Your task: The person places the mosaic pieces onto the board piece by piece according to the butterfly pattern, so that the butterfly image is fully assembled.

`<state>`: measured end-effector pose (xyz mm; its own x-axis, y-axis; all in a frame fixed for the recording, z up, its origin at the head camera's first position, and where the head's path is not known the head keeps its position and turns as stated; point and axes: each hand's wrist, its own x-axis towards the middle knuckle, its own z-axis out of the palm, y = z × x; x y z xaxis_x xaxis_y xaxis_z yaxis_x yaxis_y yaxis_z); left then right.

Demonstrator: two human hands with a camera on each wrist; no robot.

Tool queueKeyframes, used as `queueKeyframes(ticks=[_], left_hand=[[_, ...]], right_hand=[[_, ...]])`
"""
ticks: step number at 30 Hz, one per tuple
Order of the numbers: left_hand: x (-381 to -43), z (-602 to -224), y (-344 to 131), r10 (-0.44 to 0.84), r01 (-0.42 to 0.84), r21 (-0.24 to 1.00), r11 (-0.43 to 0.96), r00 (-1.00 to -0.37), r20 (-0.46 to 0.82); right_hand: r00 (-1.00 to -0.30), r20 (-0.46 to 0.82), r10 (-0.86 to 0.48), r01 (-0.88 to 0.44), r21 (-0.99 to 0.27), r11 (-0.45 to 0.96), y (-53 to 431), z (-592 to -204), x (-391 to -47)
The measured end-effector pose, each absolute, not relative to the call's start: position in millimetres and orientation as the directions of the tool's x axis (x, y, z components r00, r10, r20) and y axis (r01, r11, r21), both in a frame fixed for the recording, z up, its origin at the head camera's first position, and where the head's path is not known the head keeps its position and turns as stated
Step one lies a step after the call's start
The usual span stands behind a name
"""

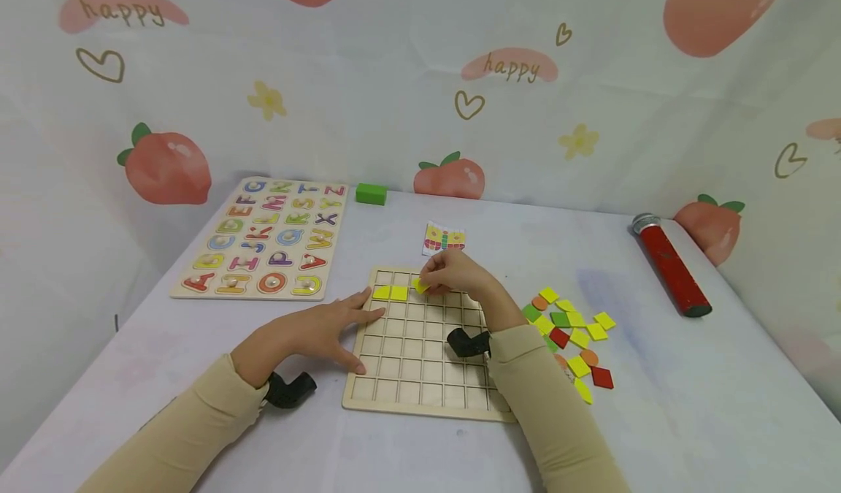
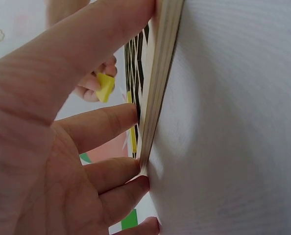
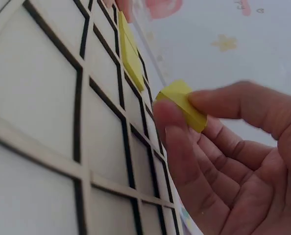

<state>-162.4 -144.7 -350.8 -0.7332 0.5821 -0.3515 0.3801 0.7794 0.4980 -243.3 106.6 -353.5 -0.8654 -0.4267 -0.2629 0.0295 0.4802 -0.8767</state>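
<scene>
A wooden grid board [image 1: 368, 404] lies on the table. My left hand [image 1: 322, 329] has its fingers and thumb spread, touching the board's left edge, as the left wrist view shows close up. My right hand [image 1: 456, 272] pinches a yellow tile [image 3: 182, 100] between thumb and fingers, over the top row. In the right wrist view that tile is tilted and appears just off the grid. Two yellow tiles [image 1: 398, 293] sit side by side in the top row's left part. The right forearm hides some of the board's right side.
Loose yellow, green, red and orange pieces [image 1: 579, 338] lie scattered right of the board. Behind it is a small pattern card [image 1: 444, 238]. An alphabet puzzle board [image 1: 263, 245], a green block [image 1: 371, 194] and a red microphone [image 1: 670, 265] are farther out.
</scene>
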Motion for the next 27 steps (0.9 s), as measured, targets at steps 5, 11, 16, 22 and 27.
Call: queueKeyframes(ticks=[5, 11, 16, 22, 27], left_hand=[[-162.3, -349.9, -144.2, 0.578, 0.377, 0.494, 0.784, -0.735, -0.356], [-162.4, -350.1, -144.2, 0.584, 0.386, 0.491, 0.781, -0.731, -0.354], [-162.2, -349.7, -144.0, 0.580, 0.385, 0.486, 0.784, -0.733, -0.356], [-162.9, -350.2, -143.9, 0.579, 0.384, 0.486, 0.785, -0.734, -0.355], [-163.6, -351.5, -143.8, 0.579, 0.383, 0.487, 0.785, -0.733, -0.357]], right_hand=[[-0.884, -0.248, -0.397, 0.014, -0.862, 0.506, 100.8, -357.1, -240.8], [-0.885, -0.243, -0.398, -0.013, -0.841, 0.541, 99.9, -361.2, -237.6], [-0.880, -0.246, -0.406, -0.024, -0.831, 0.555, 98.1, -360.8, -235.1], [-0.887, -0.236, -0.396, -0.037, -0.819, 0.572, 96.2, -362.5, -234.8], [-0.892, -0.236, -0.386, -0.040, -0.808, 0.588, 97.3, -361.2, -235.8]])
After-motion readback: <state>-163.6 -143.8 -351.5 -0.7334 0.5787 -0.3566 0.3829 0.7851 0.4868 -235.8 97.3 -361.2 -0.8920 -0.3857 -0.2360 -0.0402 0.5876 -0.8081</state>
